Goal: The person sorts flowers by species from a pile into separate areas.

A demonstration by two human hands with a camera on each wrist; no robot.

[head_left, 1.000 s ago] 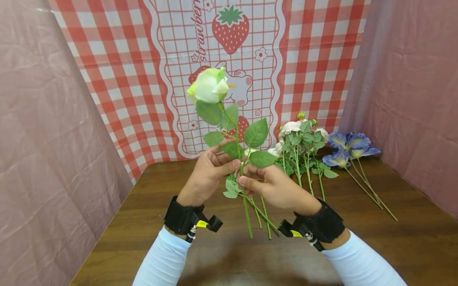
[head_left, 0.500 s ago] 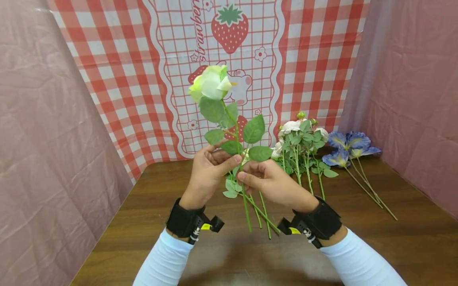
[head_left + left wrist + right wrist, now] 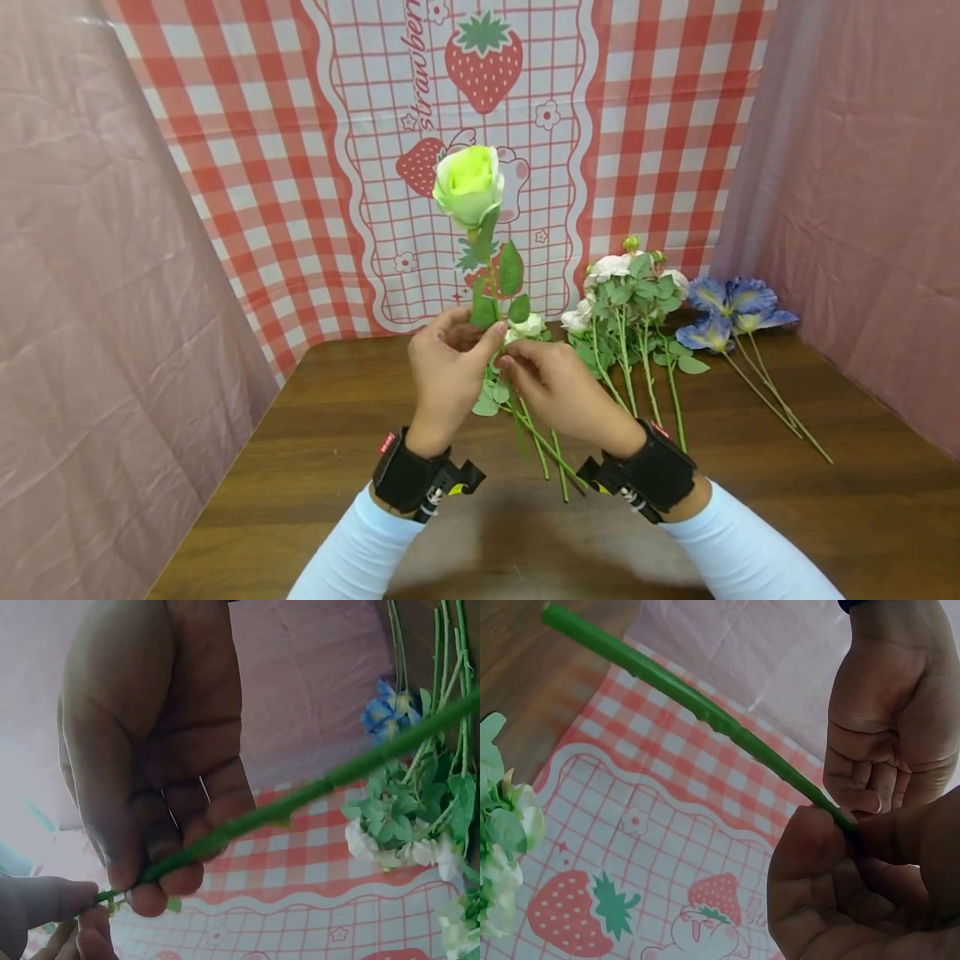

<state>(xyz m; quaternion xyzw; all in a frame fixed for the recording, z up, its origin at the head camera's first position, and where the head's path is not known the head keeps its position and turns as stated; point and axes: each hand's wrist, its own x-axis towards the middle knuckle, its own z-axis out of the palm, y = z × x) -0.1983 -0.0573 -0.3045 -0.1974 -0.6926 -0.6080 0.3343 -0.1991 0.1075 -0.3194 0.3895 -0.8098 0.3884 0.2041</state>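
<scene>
A white-green rose (image 3: 471, 185) stands upright above the table in the head view, its stem pinched by both hands. My left hand (image 3: 447, 379) grips the stem just under the leaves, thumb against fingers. Slightly lower, my right hand (image 3: 564, 390) pinches the same stem between thumb and fingertips. The lower stem (image 3: 326, 782) runs bare past the right hand in the left wrist view. In the right wrist view the cut end of the stem (image 3: 641, 666) points up and left. Behind the hands lie white-green flowers (image 3: 527, 327), partly hidden, with crossed stems toward me.
White flowers (image 3: 609, 268) with leafy stems lie at the back right of the brown table (image 3: 300, 500). Right of them are blue irises (image 3: 727, 304) on thin stems. A strawberry-print checked cloth (image 3: 660, 125) hangs behind, pink curtains (image 3: 862, 183) at the sides.
The rose has turned about its stem: its bloom now faces me and has shifted right, and its leaves look narrower. Both wrists have rotated and come slightly closer together.
</scene>
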